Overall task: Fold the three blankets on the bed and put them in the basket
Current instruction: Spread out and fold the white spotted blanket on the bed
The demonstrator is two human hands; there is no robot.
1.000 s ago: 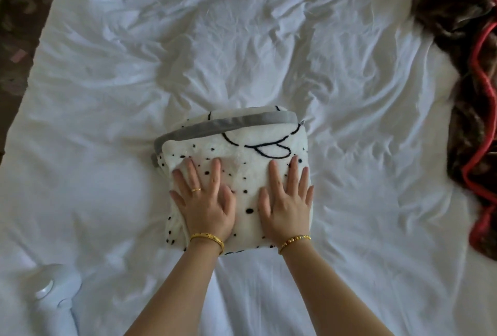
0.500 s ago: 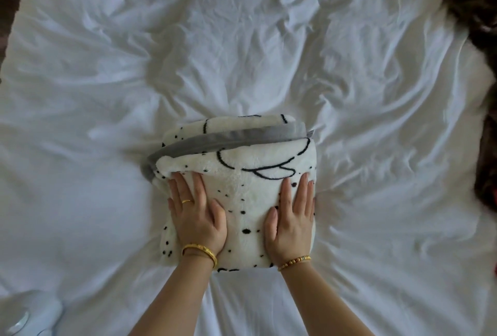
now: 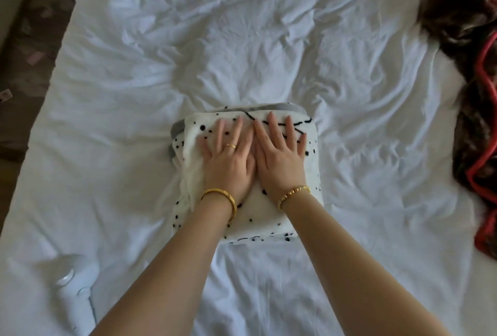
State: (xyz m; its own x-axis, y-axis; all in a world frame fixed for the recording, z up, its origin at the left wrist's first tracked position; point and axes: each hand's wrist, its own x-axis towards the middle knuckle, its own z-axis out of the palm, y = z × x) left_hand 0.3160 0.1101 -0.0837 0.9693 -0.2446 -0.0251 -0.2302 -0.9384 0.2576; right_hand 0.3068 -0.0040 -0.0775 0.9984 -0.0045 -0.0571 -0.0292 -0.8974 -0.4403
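The left hand (image 3: 228, 166) and right hand (image 3: 281, 159) lie flat, fingers spread, gripping nothing, on the folded white spotted blanket (image 3: 269, 214) mid-bed (image 3: 269, 40). A brown red-trimmed blanket (image 3: 473, 72) lies along the right edge. A white device (image 3: 72, 279) sits near the front-left corner.

You see a folded blanket (image 3: 282, 214) that is white with black dots and black lines, edged in grey trim. The bed sheet (image 3: 242, 53) under it is plain white. At the right edge lies a dark brown mottled blanket (image 3: 462, 13) with red piping. Your wrists carry a gold bangle (image 3: 223, 197) and a gold beaded bracelet (image 3: 294, 193).
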